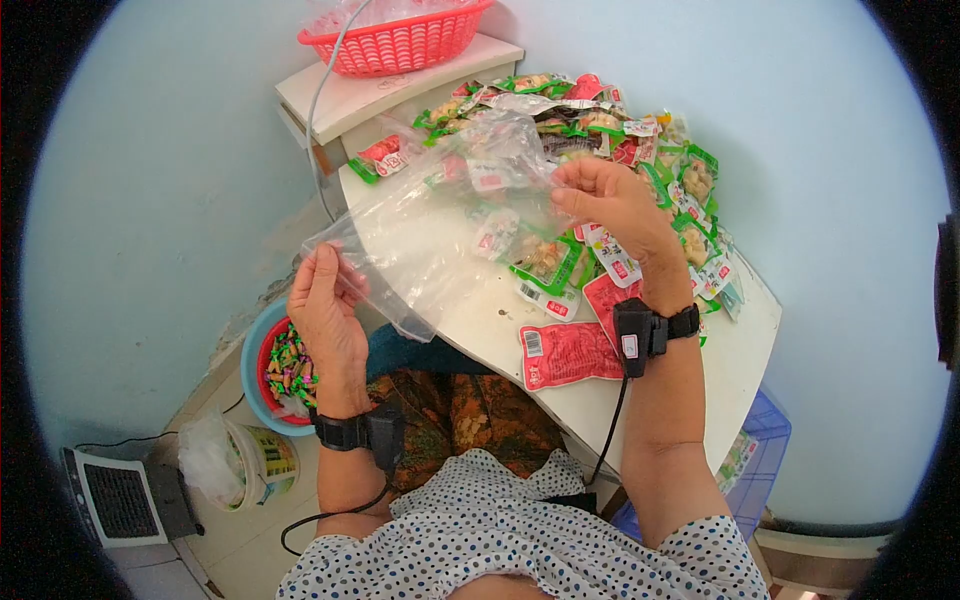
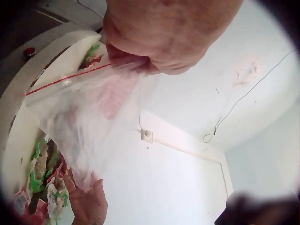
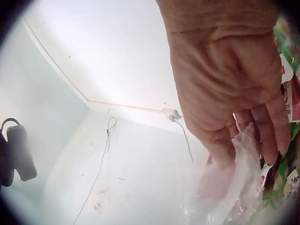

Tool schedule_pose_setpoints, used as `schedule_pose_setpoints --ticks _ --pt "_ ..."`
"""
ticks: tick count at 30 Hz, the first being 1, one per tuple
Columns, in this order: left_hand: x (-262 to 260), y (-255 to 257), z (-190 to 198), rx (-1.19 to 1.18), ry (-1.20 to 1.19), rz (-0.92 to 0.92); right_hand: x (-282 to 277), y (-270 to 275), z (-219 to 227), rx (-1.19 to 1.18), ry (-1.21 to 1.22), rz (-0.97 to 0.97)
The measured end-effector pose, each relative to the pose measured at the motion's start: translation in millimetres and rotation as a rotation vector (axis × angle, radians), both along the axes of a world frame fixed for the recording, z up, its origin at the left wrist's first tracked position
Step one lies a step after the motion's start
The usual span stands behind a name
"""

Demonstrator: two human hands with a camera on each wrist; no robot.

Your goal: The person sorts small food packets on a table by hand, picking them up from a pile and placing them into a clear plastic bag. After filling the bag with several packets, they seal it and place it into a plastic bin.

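A clear plastic zip bag is stretched between my two hands above the white table. My left hand pinches its near left end between thumb and fingers. At the far right end, my right hand grips the plastic between thumb and fingertips. Along one edge of the bag runs a red seal line, which shows in the left wrist view. Through the film I see packets of snacks lying on the table behind it. Red vacuum-sealed packets lie nearest to me, below the right hand.
Green and white snack packets pile up at the table's back and right. A red basket stands on a ledge behind. On the floor at left are a blue basin with small wrapped pieces and a bucket. A blue crate sits at right.
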State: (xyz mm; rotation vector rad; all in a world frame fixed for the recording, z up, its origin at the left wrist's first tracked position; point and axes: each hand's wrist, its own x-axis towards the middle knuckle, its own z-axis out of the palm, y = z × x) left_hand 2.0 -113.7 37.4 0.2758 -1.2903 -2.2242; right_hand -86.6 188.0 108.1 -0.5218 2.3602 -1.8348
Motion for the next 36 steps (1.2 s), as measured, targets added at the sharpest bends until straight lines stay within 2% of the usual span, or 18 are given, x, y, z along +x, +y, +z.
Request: schedule_pose_setpoints --ticks 7,14,17,20,23,28,31,34,36 --pt "0.2 1.4 -1.0 -0.024 -0.029 -0.02 -4.4 -7.2 -3.2 -0.053 -0.034 0.142" --pt "1.6 0.0 -5.2 -0.075 -0.043 -0.033 -9.8 -16.9 -12.7 -0.109 0.042 -0.133" --pt "1.7 -4.9 -14.7 -0.1 -0.055 -0.123 -13.8 -23.9 -20.2 -0.139 0.15 -0.191" --pt "2.3 8.9 -1.7 0.118 -0.09 -0.195 -12.7 -28.9 -22.7 -0.168 0.132 -0.255" --pt "6.2 3.0 -5.2 0.079 -0.152 -0.432 -9.5 -30.7 -21.0 -0.244 0.11 -0.296" --pt "6.8 11.9 -16.3 -0.059 -0.188 -0.367 -34.7 -24.3 -43.3 -0.157 0.242 -0.374" --pt "7.7 10.3 -19.1 -0.1 -0.177 -0.319 -23.9 -27.3 -34.8 -0.37 0.076 -0.332" --pt "8.4 4.5 -13.2 -0.153 -0.124 -0.248 -18.5 -32.7 -28.6 -0.426 0.024 -0.337" --pt "12.8 -6.2 -1.4 -0.228 -0.093 -0.161 -18.3 -32.2 -27.5 -0.35 0.076 -0.309"
